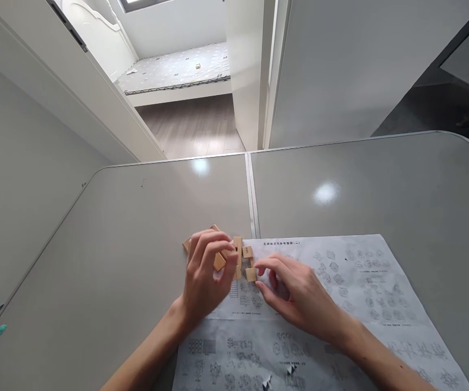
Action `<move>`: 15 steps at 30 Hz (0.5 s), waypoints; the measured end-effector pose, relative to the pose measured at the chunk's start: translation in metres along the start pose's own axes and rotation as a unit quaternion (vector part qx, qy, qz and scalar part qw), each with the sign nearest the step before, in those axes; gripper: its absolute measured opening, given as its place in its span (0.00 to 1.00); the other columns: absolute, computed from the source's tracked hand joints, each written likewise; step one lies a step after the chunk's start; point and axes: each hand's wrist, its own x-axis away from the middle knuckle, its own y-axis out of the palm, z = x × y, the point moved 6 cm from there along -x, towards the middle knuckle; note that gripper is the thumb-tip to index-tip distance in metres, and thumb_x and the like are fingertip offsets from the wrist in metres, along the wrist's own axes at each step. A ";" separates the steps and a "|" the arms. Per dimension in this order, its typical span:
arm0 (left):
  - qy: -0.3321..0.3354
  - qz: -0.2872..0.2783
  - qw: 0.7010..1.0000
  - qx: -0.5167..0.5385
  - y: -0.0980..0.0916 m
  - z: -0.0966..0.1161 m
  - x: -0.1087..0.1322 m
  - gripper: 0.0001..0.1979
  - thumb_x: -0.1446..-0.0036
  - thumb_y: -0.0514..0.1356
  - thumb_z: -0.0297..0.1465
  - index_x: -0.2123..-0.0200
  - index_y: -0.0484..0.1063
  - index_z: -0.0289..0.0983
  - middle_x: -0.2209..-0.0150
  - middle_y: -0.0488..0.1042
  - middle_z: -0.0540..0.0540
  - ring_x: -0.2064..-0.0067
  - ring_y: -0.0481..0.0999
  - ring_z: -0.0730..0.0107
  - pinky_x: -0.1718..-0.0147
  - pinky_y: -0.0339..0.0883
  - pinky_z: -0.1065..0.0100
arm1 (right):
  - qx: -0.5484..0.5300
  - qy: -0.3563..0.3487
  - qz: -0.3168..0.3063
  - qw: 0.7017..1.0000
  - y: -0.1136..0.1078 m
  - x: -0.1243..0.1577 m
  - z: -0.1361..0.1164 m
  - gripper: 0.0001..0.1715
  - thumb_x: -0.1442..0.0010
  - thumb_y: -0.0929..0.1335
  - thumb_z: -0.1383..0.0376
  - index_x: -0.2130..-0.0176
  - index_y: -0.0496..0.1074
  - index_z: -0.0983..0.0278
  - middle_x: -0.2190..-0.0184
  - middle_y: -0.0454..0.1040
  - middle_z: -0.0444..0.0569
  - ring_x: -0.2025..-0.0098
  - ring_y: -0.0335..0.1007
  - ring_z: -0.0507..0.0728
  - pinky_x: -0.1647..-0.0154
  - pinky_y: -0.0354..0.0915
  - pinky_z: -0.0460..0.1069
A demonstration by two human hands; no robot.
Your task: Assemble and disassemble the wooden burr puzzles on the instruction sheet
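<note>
My left hand [205, 277] is closed round a cluster of light wooden puzzle pieces [219, 261], fingers curled over the top of them. My right hand [295, 293] pinches a notched wooden piece [250, 266] between thumb and fingertips and holds it against the right side of the cluster. Both hands hover just above the upper left corner of a printed instruction sheet [352, 282]. More wooden pieces [214, 228] peek out behind my left hand's fingers; how they join is hidden.
The sheet, covered in small diagrams, lies on a grey table [128, 233] with a seam [251, 190] down its middle. Beyond the far edge are a white partition, a wood floor and a patterned mat [177, 68]. A small teal scrap [0, 329] lies left.
</note>
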 end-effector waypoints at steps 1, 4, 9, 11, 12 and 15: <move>0.022 0.018 1.000 -0.004 -0.002 0.010 0.002 0.07 0.35 0.62 0.22 0.57 0.70 0.38 0.60 0.77 0.44 0.57 0.76 0.62 0.55 0.72 0.59 | -0.013 0.000 0.001 1.000 0.000 0.000 -0.001 0.10 0.28 0.67 0.71 0.49 0.69 0.59 0.61 0.75 0.45 0.70 0.69 0.52 0.67 0.67 0.47; 0.102 -0.029 0.990 0.090 0.007 0.045 0.015 0.03 0.34 0.59 0.24 0.61 0.69 0.37 0.68 0.73 0.48 0.68 0.72 0.68 0.68 0.67 0.65 | -0.032 -0.007 0.024 0.999 -0.003 0.000 -0.001 0.12 0.27 0.63 0.73 0.50 0.69 0.59 0.63 0.75 0.45 0.69 0.70 0.52 0.68 0.66 0.47; 0.191 -0.216 0.946 0.147 0.044 0.076 0.049 0.18 0.31 0.58 0.31 0.76 0.64 0.40 0.80 0.65 0.55 0.79 0.59 0.73 0.81 0.52 0.64 | -0.042 0.025 0.032 0.998 -0.003 0.002 0.007 0.14 0.29 0.61 0.76 0.57 0.71 0.60 0.66 0.73 0.43 0.72 0.65 0.51 0.71 0.62 0.46; 0.187 -0.262 0.936 0.143 0.053 0.074 0.055 0.19 0.31 0.58 0.30 0.77 0.64 0.40 0.81 0.67 0.54 0.79 0.61 0.73 0.81 0.54 0.64 | -0.048 0.042 0.024 0.998 -0.002 0.002 0.010 0.13 0.30 0.62 0.76 0.58 0.71 0.60 0.67 0.73 0.42 0.74 0.64 0.50 0.72 0.61 0.46; 0.180 -0.280 0.932 0.144 0.055 0.071 0.057 0.18 0.31 0.58 0.30 0.77 0.64 0.40 0.80 0.68 0.54 0.79 0.63 0.73 0.81 0.55 0.64 | -0.051 0.047 0.022 0.997 -0.001 0.002 0.011 0.13 0.30 0.62 0.76 0.58 0.71 0.60 0.67 0.73 0.42 0.73 0.64 0.50 0.72 0.61 0.46; 0.145 -0.325 0.924 0.142 0.059 0.063 0.059 0.16 0.32 0.59 0.32 0.75 0.66 0.40 0.79 0.71 0.54 0.78 0.68 0.73 0.79 0.58 0.65 | -0.056 0.055 0.017 0.997 0.000 0.002 0.012 0.13 0.31 0.62 0.76 0.59 0.71 0.60 0.67 0.73 0.42 0.73 0.65 0.51 0.71 0.61 0.46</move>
